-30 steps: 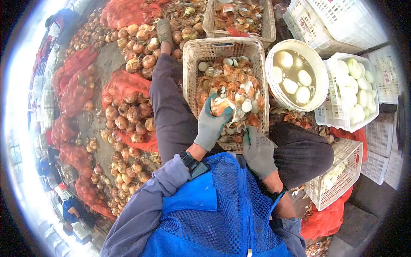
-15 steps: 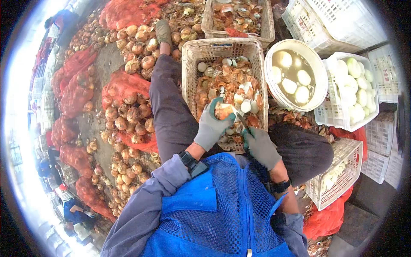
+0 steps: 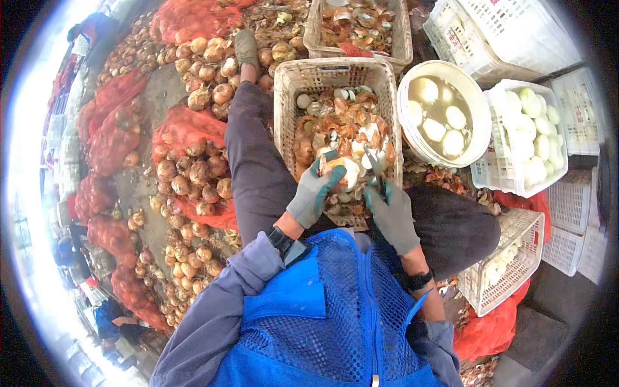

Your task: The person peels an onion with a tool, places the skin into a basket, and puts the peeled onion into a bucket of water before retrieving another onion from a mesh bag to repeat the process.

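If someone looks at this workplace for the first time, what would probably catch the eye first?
Probably the bright blue mesh vest at bottom centre, and above it the gloved left grip with a partly peeled onion over a crate of skins, the right grip holding a knife. Right of the crate, a white bucket of cloudy water with pale onions stands out. On the left, red nets lie among brown onions.

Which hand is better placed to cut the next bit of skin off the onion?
Probably the right hand: it holds the knife close beside the partly peeled onion, while the left hand is occupied gripping that onion over the crate of peelings.
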A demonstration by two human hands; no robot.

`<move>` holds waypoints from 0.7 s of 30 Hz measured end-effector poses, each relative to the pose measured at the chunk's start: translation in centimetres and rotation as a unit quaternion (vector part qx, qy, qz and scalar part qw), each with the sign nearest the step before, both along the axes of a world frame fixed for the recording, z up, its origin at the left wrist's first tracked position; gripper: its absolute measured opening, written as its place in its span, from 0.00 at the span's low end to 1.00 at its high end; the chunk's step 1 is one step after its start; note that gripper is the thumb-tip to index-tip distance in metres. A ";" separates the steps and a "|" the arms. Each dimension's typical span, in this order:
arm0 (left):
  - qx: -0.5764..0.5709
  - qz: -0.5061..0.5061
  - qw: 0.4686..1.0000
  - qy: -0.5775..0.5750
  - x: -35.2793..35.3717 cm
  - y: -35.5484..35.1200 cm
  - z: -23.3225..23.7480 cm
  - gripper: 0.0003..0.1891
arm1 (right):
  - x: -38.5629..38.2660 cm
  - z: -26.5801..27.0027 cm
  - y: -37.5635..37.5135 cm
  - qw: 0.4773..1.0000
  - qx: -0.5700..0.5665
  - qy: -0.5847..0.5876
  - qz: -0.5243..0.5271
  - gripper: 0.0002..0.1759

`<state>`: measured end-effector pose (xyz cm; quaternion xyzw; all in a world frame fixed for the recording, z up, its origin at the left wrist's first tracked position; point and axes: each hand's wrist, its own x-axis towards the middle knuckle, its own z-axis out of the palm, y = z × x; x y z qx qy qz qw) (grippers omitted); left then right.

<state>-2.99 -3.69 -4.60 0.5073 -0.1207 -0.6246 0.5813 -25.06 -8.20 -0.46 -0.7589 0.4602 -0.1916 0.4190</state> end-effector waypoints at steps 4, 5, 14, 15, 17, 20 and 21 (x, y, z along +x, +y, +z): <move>-0.009 -0.080 0.988 -0.135 -0.5 0.3 0.2 0.32 | 1.3 -1.5 -1.1 0.986 -0.156 0.059 -0.018 0.21; -0.012 -0.101 0.979 -0.175 -0.7 0.4 0.6 0.34 | 1.2 -2.5 -1.3 0.980 -0.184 0.070 -0.011 0.22; 0.008 -0.113 0.993 -0.030 -0.8 0.7 2.0 0.33 | 1.7 -0.4 -2.8 0.873 0.397 -0.186 -0.215 0.18; 0.005 -0.107 0.994 -0.003 -1.0 0.7 2.3 0.33 | 1.8 -0.2 -2.7 0.868 0.392 -0.207 -0.225 0.17; -0.013 -0.097 0.995 0.036 -1.3 0.6 2.8 0.33 | 1.8 0.1 -2.5 0.857 0.381 -0.250 -0.241 0.16; -0.028 -0.112 0.993 -0.002 -1.4 0.5 1.9 0.32 | 1.9 0.9 -2.6 0.886 0.332 -0.211 -0.245 0.17; -0.028 -0.120 0.992 -0.028 -1.4 0.5 1.8 0.32 | 1.9 1.4 -2.7 0.896 0.321 -0.196 -0.235 0.17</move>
